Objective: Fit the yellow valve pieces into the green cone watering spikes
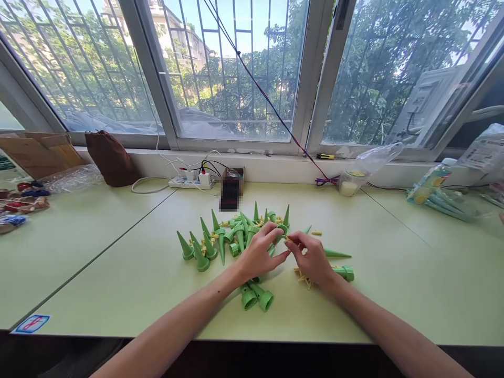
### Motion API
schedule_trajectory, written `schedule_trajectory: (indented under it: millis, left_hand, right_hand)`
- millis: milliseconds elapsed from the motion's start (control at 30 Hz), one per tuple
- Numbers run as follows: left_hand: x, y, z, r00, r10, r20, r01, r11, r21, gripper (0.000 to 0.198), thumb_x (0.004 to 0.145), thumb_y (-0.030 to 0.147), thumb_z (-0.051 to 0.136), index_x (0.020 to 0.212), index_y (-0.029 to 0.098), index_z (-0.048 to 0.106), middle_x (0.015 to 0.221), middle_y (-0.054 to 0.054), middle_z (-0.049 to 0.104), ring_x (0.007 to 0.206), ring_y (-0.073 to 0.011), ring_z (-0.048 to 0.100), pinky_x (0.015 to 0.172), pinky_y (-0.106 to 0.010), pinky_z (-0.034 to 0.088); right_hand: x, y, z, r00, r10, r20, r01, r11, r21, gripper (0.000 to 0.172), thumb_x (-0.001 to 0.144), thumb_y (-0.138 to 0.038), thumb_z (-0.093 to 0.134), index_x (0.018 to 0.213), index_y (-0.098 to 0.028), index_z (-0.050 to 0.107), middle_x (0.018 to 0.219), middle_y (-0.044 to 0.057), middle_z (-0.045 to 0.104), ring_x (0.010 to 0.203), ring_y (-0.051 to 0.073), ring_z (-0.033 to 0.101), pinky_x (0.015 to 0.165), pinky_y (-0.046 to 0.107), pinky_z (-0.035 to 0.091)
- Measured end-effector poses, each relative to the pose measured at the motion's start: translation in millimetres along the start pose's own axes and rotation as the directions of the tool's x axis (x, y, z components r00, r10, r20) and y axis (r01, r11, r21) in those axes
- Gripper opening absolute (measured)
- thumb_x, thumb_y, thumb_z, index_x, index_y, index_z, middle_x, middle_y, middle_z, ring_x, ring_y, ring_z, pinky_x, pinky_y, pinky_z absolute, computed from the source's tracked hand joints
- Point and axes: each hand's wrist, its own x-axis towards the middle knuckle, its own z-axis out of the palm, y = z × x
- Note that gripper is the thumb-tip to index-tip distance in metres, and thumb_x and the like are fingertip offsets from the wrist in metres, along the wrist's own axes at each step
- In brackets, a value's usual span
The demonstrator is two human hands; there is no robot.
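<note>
Within the gripping left hand (260, 253): a green cone (282, 229), beside the right hand (312, 256) pinching a yellow piece (287, 239)

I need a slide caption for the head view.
Left hand holds a green cone; right hand pinches a yellow piece.

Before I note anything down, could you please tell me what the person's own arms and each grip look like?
The left forearm and right forearm are bare, with no sleeves in view. A small dark spot marks the left one. The left grip and right grip are ungloved, with no visible rings, watch or bracelet.
</note>
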Motion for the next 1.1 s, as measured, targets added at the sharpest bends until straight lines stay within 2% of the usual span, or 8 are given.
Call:
schedule_trajectory:
  millis: [200, 367, 533, 767, 1100]
  left_hand:
    - [-1.8, -2.9, 2.2, 1.0, -0.006, 0.0, 0.006, 1.0, 0.024, 0.029, 0.08, 0.031, 0.074, 0.1, 0.019, 0.057, 0.102, -0.006, 0.056, 0.075, -0.0135, 0.054, 0.07, -0.026, 0.05]
    - [-1.7, -2.3, 2.4, 0.999, 0.021, -0.029, -0.02, 0.999, 0.04, 0.024, 0.082, 0.03, 0.073, 0.096, 0.019, 0.057, 0.099, -0.006, 0.057, 0.081, -0.0147, 0.057, 0.073, -0.025, 0.051]
    - [-0.6, 0.1, 2.6, 0.998, 0.032, -0.057, -0.029, 0.998, 0.054, 0.013, 0.082, 0.023, 0.068, 0.091, 0.019, 0.058, 0.095, -0.004, 0.059, 0.076, -0.0129, 0.056, 0.069, -0.024, 0.05]
    - [-1.7, 1.7, 3.8, 0.997, 0.022, -0.071, -0.019, 0.998, 0.056, 0.01, 0.081, 0.022, 0.067, 0.086, 0.019, 0.06, 0.094, -0.005, 0.06, 0.076, -0.0133, 0.055, 0.067, -0.024, 0.049]
    - [-2.4, 1.2, 5.1, 0.993, 0.034, -0.113, -0.029, 0.998, 0.049, 0.012, 0.078, 0.022, 0.071, 0.083, 0.018, 0.061, 0.093, -0.005, 0.062, 0.071, -0.0115, 0.055, 0.063, -0.022, 0.049]
  right_hand:
    - [0.1, -2.4, -0.9, 0.999, -0.01, 0.042, 0.012, 1.0, -0.028, 0.028, 0.098, -0.034, 0.046, 0.079, -0.019, 0.059, 0.064, 0.0, 0.058, 0.054, 0.014, 0.047, 0.052, 0.025, 0.037]
    - [-0.3, -6.1, -0.9, 0.998, -0.041, 0.049, 0.043, 0.998, -0.044, 0.032, 0.099, -0.033, 0.043, 0.073, -0.019, 0.055, 0.06, -0.001, 0.052, 0.053, 0.013, 0.041, 0.052, 0.025, 0.034]
    - [0.0, -7.9, -1.0, 0.995, -0.065, 0.071, 0.067, 0.997, -0.027, 0.032, 0.099, -0.032, 0.043, 0.071, -0.02, 0.052, 0.059, -0.002, 0.053, 0.052, 0.012, 0.043, 0.052, 0.025, 0.035]
    - [-0.9, -4.8, -0.4, 0.994, -0.07, 0.086, 0.071, 0.997, -0.014, 0.037, 0.101, -0.032, 0.039, 0.067, -0.02, 0.045, 0.057, -0.002, 0.051, 0.051, 0.012, 0.043, 0.053, 0.024, 0.035]
    - [-0.6, -4.6, 0.8, 0.992, 0.025, 0.128, -0.033, 0.997, 0.064, 0.04, 0.102, -0.036, 0.037, 0.065, -0.021, 0.042, 0.054, -0.003, 0.048, 0.049, 0.011, 0.041, 0.052, 0.025, 0.033]
